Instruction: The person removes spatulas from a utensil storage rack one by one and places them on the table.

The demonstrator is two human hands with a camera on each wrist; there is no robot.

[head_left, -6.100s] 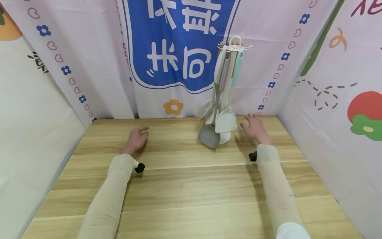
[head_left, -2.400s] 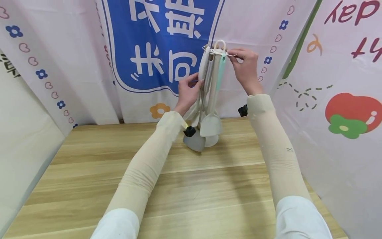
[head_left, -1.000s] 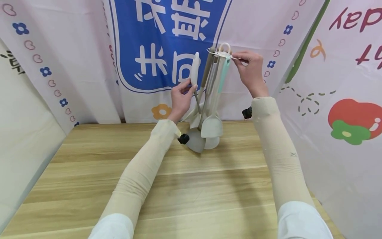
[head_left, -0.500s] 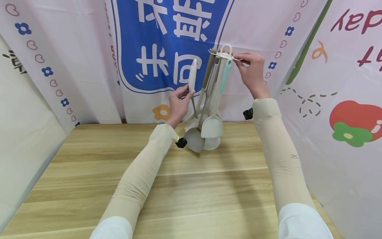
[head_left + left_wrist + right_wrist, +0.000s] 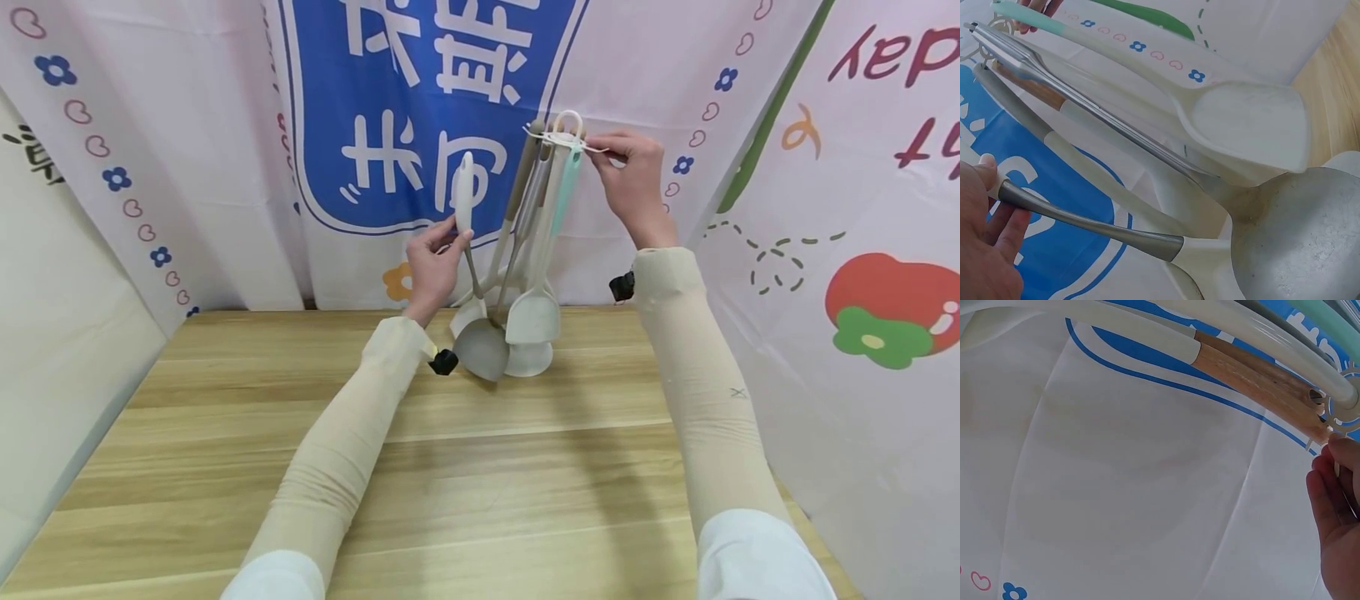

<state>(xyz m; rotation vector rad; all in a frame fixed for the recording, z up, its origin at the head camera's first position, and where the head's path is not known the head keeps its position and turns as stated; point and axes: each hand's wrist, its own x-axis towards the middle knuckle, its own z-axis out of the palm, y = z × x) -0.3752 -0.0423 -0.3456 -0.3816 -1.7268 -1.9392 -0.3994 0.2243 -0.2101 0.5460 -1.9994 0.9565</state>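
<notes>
At a wooden table's (image 5: 480, 500) far edge, kitchen utensils (image 5: 534, 318) cluster upright; just beside them, a white-handled utensil (image 5: 464, 196) is pinched in the left hand's (image 5: 433, 267) fingers, while the right hand's (image 5: 632, 179) fingers pinch a white rack (image 5: 564, 138) prong.

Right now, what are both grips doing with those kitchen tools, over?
Left grip: pinching white handle, off to one side of rack. Right grip: holding rack. Possible snag: metal tool partly covering that handle's head.
</notes>
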